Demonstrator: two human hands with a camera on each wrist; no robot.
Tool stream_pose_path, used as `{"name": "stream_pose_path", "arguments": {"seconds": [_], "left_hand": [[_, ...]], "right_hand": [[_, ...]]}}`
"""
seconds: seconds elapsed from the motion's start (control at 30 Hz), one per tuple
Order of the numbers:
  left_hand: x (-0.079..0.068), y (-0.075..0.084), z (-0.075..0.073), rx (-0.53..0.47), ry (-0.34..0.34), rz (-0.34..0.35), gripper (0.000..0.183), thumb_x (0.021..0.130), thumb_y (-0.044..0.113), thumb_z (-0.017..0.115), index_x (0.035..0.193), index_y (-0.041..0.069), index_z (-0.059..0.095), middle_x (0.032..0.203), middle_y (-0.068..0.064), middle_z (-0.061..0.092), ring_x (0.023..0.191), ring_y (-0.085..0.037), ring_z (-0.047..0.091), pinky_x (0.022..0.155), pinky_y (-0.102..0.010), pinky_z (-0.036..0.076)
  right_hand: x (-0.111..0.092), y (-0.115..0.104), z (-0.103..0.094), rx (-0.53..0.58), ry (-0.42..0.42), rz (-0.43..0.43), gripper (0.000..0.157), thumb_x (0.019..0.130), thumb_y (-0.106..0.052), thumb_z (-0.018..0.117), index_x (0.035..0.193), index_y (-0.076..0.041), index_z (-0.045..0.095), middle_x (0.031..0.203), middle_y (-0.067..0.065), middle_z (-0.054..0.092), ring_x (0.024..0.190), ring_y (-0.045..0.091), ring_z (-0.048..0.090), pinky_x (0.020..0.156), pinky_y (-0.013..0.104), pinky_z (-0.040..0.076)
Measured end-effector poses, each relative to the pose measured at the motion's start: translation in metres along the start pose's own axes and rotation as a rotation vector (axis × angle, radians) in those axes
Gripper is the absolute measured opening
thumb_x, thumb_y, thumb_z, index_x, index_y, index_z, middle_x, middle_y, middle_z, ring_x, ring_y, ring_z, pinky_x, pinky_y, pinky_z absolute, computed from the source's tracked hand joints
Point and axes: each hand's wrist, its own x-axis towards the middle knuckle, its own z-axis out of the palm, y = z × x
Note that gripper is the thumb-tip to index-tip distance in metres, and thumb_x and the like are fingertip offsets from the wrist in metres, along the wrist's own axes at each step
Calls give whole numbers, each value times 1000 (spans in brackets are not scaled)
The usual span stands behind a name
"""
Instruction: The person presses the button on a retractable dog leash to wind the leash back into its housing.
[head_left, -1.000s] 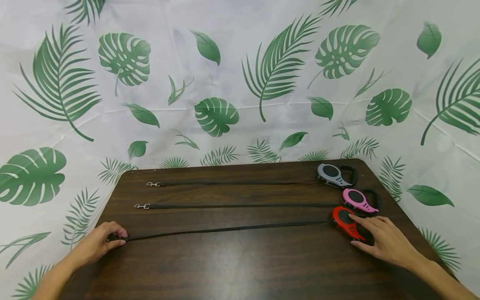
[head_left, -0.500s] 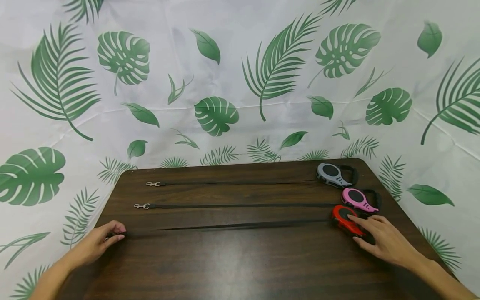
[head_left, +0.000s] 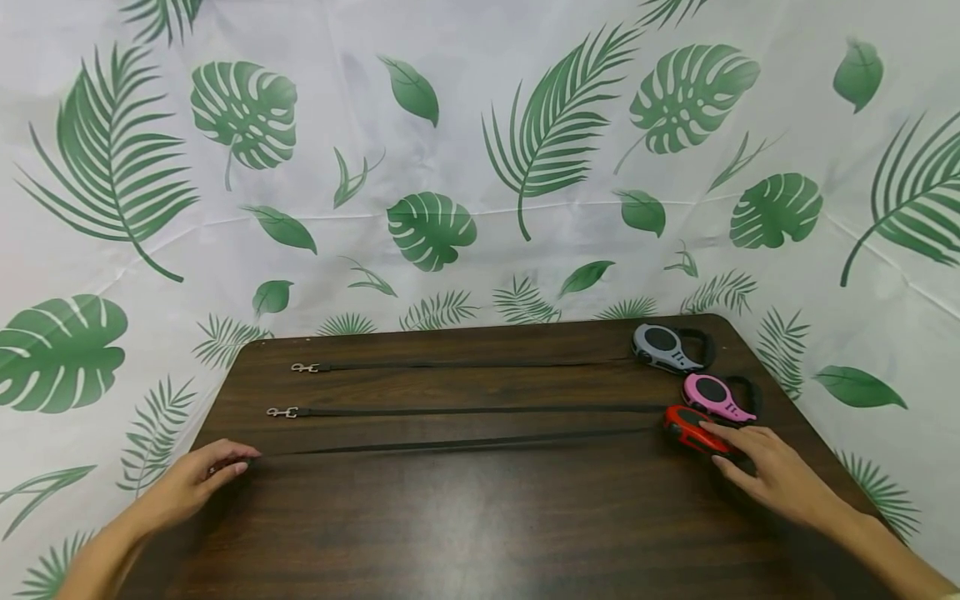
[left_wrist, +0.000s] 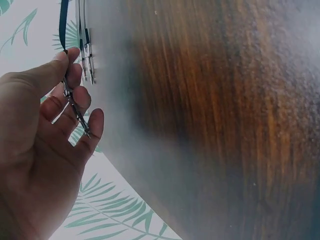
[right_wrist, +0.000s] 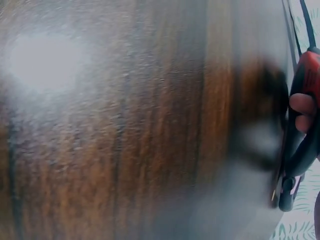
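Note:
My left hand (head_left: 193, 477) pinches the black strap (head_left: 450, 444) of a red retractable dog leash at its left end. In the left wrist view, thumb and forefinger hold the strap just above its metal snap hook (left_wrist: 77, 111), which hangs across the curled fingers. The strap runs nearly straight over the table to the red leash casing (head_left: 684, 423). My right hand (head_left: 780, 477) holds that casing at the right, its thumb and fingers about the body. Casing and strap look tilted and a little raised off the tabletop. The right wrist view shows fingertips (right_wrist: 302, 103) curled round the handle.
A pink leash (head_left: 707, 388) and a grey leash (head_left: 658, 342) lie behind the red one on the brown wooden table (head_left: 450, 542). Their straps stretch left to metal snap hooks, the nearer hook (head_left: 282, 412) and the farther hook (head_left: 305, 367). A leaf-print cloth (head_left: 337, 117) hangs behind.
The red casing has tilted up and moved slightly away from me in my right hand. My left hand and the strap have risen a little. The pink and grey leashes have stayed put.

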Motion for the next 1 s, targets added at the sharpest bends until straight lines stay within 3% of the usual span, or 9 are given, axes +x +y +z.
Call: {"name": "stream_pose_path", "arguments": {"seconds": [0.17, 0.3, 0.47, 0.57, 0.67, 0.73, 0.87, 0.97, 1.0], "left_hand": [[3, 3, -2, 31, 9, 8, 24, 88, -12, 76, 108, 2, 75, 102, 1, 75, 98, 2, 66, 85, -4, 43], [6, 4, -3, 22, 4, -9, 31, 85, -16, 76, 110, 2, 75, 106, 4, 76, 104, 6, 64, 87, -3, 43], [6, 3, -3, -28, -23, -24, 25, 90, -10, 76, 112, 2, 75, 108, 7, 75, 100, 0, 66, 82, -6, 46], [7, 3, -2, -57, -38, -20, 25, 90, -10, 77, 112, 1, 75, 108, 8, 75, 94, -3, 66, 76, -10, 47], [9, 3, -2, -47, -26, -7, 31, 84, -15, 79, 110, 2, 76, 103, 8, 74, 86, 0, 62, 69, -14, 46], [10, 4, -2, -30, -10, -5, 35, 80, -17, 80, 108, 3, 76, 101, 7, 74, 84, 2, 60, 68, -14, 46], [11, 4, -3, -8, 20, -23, 36, 77, -16, 83, 104, 6, 78, 99, 7, 74, 86, 3, 62, 69, -12, 46], [12, 5, -3, -4, 39, -21, 36, 76, -15, 85, 103, 7, 78, 98, 7, 75, 87, 3, 64, 71, -12, 47], [13, 6, -3, -2, 46, -20, 36, 75, -15, 85, 102, 7, 78, 97, 6, 75, 87, 3, 64, 71, -12, 47]], "right_hand": [[4, 0, -2, 15, 5, 12, 68, 77, -10, 93, 139, -17, 69, 122, 13, 75, 101, 34, 68, 81, 44, 51], [9, 2, -4, 43, -2, 37, 61, 79, -9, 92, 136, -14, 70, 120, 14, 76, 91, 23, 70, 72, 36, 55], [15, 5, -7, 115, -15, 130, 49, 87, -10, 87, 134, -11, 72, 114, 16, 77, 86, 10, 64, 70, 21, 48], [18, 6, -8, 167, -27, 217, 43, 91, -12, 84, 132, -6, 72, 115, 24, 75, 86, 16, 66, 69, 19, 45], [21, 6, -9, 192, -38, 307, 42, 95, -18, 82, 131, -1, 71, 118, 29, 73, 91, 30, 69, 70, 19, 45], [23, 7, -9, 210, -40, 356, 43, 96, -22, 81, 132, -2, 71, 121, 30, 72, 91, 31, 67, 69, 21, 44], [28, 10, -8, 250, -19, 416, 45, 95, -26, 83, 133, -5, 72, 88, 17, 67, 73, 14, 52, 56, 27, 35], [32, 14, -7, 291, 5, 428, 43, 94, -25, 84, 130, -4, 73, 78, 8, 52, 65, 10, 38, 51, 32, 28], [33, 15, -7, 300, 11, 428, 41, 94, -25, 84, 129, -5, 74, 79, 9, 54, 66, 11, 40, 52, 32, 29]]}}
